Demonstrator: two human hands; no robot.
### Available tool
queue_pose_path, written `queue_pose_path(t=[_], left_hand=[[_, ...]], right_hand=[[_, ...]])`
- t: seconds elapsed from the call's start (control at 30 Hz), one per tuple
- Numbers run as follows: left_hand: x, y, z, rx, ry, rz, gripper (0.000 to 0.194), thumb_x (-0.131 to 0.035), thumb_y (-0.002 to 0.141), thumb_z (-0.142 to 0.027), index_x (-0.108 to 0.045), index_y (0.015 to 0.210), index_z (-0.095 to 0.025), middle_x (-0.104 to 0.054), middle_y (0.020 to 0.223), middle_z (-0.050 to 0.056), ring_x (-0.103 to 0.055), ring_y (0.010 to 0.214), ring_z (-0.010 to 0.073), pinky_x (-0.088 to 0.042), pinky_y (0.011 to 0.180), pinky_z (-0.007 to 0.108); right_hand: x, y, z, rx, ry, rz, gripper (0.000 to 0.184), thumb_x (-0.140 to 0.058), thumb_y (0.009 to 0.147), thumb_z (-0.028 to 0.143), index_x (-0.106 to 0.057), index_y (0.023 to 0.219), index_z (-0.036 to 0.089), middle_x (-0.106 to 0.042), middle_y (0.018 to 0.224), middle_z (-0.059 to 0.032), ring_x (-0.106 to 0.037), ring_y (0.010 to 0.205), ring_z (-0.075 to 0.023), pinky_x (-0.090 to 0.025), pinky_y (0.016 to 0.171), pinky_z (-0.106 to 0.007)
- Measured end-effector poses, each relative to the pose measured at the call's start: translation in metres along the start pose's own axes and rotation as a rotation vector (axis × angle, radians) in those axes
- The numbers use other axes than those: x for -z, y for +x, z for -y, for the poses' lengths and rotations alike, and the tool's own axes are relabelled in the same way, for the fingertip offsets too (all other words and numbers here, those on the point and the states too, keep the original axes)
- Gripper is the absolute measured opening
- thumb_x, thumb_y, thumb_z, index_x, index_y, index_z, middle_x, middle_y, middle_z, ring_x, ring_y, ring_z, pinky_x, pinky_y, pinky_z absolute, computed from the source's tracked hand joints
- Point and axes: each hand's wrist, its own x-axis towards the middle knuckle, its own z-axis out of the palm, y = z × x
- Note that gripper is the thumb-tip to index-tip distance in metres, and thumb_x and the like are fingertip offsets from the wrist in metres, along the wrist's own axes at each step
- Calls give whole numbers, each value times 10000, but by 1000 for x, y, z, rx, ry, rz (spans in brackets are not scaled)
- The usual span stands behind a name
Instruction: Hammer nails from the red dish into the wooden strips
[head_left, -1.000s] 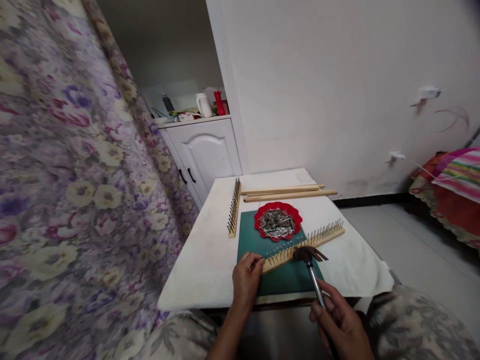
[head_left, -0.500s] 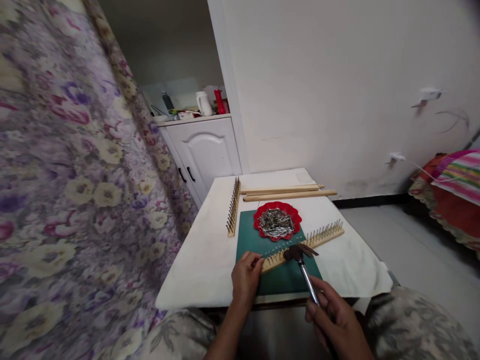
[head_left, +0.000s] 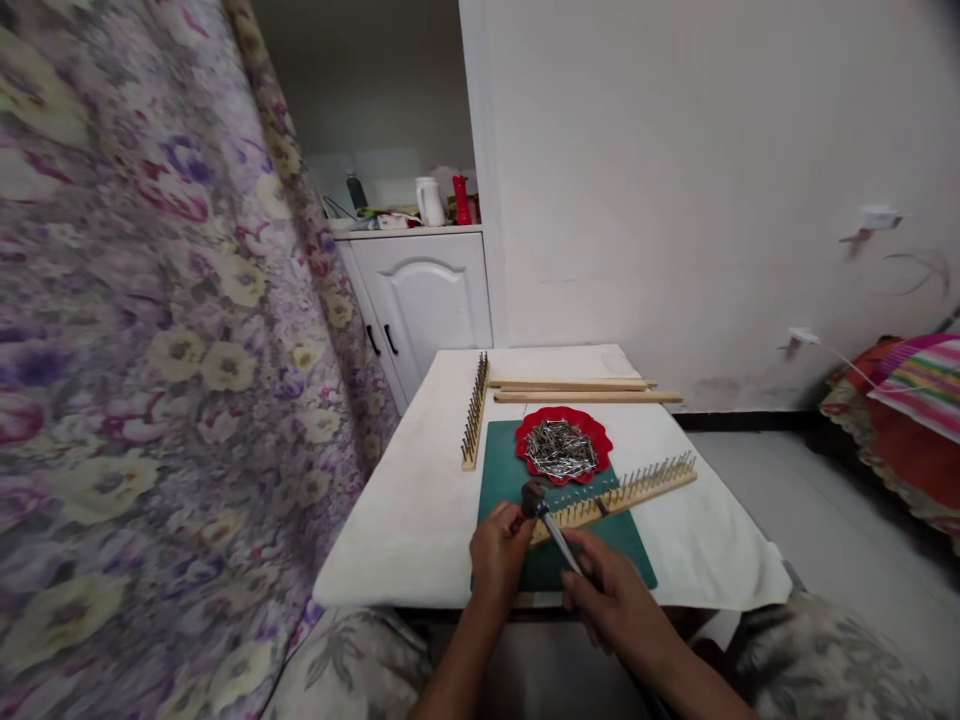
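Observation:
My right hand point(head_left: 611, 595) is wrapped round the handle of a claw hammer point(head_left: 559, 538). Its dark head is right at the fingertips of my left hand point(head_left: 499, 550), over the near left end of a wooden strip point(head_left: 652, 492). A row of upright nails runs along that strip, which lies slantwise across a green mat point(head_left: 499, 470). The left fingers are pinched together at the strip's end, seemingly on a nail, though the hammer head and fingers mostly hide it. Just behind the strip, a red scalloped dish point(head_left: 604, 437) holds a heap of loose nails point(head_left: 561, 448).
A second nail-studded strip point(head_left: 470, 440) lies at the left of the white-covered table point(head_left: 397, 530). Several bare wooden strips point(head_left: 585, 397) lie across the back. A floral curtain point(head_left: 187, 400) hangs at the left, and a white cabinet point(head_left: 435, 300) stands behind.
The hammer has moved left along the strip, from its middle to my left fingertips. My left hand stays at the strip's end. The whole view has shifted slightly.

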Motion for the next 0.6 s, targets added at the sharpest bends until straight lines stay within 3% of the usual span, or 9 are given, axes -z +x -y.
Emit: queue_pose_path(t=[0.6], left_hand=[[-1,-1,-1,-4,13,-17,187,-548,775,-264,-575,607,-186,-524,638,-35,-493,582,104,-317,549,200]], right_hand=[[4,-1,3,0,-11,20,379,-499,828,222,-515,1207,202,-580,572,77,-405,286,-51,-293,289,-149]])
